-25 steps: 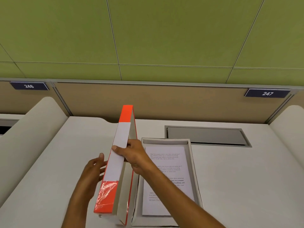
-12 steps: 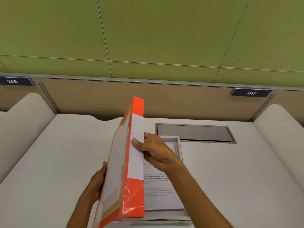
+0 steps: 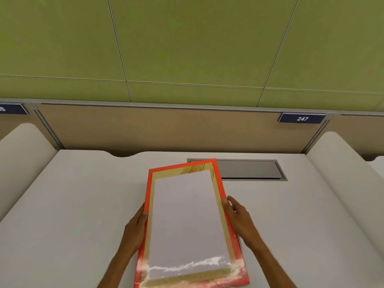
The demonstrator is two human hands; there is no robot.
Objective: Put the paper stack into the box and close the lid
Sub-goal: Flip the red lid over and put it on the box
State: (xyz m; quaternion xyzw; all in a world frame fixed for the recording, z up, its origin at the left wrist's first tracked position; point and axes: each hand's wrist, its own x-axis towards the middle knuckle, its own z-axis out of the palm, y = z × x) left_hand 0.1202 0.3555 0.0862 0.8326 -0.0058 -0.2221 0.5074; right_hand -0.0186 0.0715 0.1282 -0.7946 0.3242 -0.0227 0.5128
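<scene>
Your left hand (image 3: 136, 227) and right hand (image 3: 239, 217) grip the long edges of the orange-bordered lid (image 3: 187, 221), face-up over the white worktop (image 3: 72, 204).

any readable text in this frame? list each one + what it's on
"247": white digits on the dark blue plate on the partition, upper right.
"6": the last digit on the dark blue plate at the left edge; the rest is cut off.
Orange lid: white and tan panels, no legible text.
</scene>
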